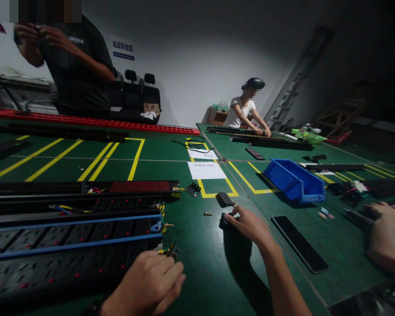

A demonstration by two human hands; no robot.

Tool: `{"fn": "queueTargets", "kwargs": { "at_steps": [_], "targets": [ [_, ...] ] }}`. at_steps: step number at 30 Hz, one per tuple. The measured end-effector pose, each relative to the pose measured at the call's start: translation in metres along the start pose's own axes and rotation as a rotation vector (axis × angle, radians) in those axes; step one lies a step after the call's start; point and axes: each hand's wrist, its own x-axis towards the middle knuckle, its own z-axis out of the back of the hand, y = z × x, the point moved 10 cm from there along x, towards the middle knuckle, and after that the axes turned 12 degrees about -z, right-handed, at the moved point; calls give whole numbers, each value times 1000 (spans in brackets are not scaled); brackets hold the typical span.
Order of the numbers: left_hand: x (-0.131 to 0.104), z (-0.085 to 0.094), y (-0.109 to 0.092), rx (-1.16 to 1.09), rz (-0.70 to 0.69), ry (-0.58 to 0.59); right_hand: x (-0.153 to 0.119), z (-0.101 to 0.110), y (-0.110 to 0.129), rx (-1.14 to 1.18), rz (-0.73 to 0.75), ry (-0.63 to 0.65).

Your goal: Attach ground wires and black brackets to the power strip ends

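My right hand (pixel 252 226) reaches over the green table, thumb and fingers closed on a small black block (pixel 223 220). Just behind it lies a similar black block (pixel 224 199) with a brass-coloured piece at its side. A small brass screw-like piece (pixel 208 214) lies to the left. My left hand (pixel 151 278) is curled at the end of the nearest black power strip (pixel 82 272). Small black and metal parts with yellow-green wire (pixel 169 250) stick out just beyond its fingers; whatever is between the fingers is hidden. A blue-edged power strip (pixel 75 235) lies behind.
More strips (pixel 138 188) lie on the left. A small black part (pixel 193 189) sits near paper labels (pixel 206 170). To the right are a phone (pixel 299 243) and a blue bin (pixel 294 182). Another person's hand (pixel 386 232) is at the right edge; two people work beyond the table.
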Motion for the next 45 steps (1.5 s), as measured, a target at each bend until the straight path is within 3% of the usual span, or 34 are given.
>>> {"fn": "queueTargets", "kwargs": {
  "at_steps": [8, 13, 16, 20, 23, 26, 31, 38, 45],
  "targets": [
    [1, -2, -2, 7, 3, 25, 6, -4, 10, 358, 139, 74],
    [1, -1, -1, 21, 9, 28, -10, 4, 30, 523, 274, 117],
    [1, -2, -1, 18, 13, 29, -22, 13, 48, 618, 373, 81],
    [-1, 1, 0, -19, 39, 2, -33, 15, 66, 824, 395, -4],
    [-3, 11, 10, -73, 129, -66, -47, 3, 82, 910, 426, -10],
    [-8, 26, 32, -47, 321, -147, -66, -3, 100, 911, 495, -58],
    [-18, 26, 55, 51, 506, -63, -89, -8, 120, 859, 588, -102],
    [-28, -2, 57, 80, 498, 116, -90, -40, 132, 849, 528, 128],
    [-28, 0, 58, 75, 508, 101, -103, -61, 153, 913, 575, 353]
  ]
}}
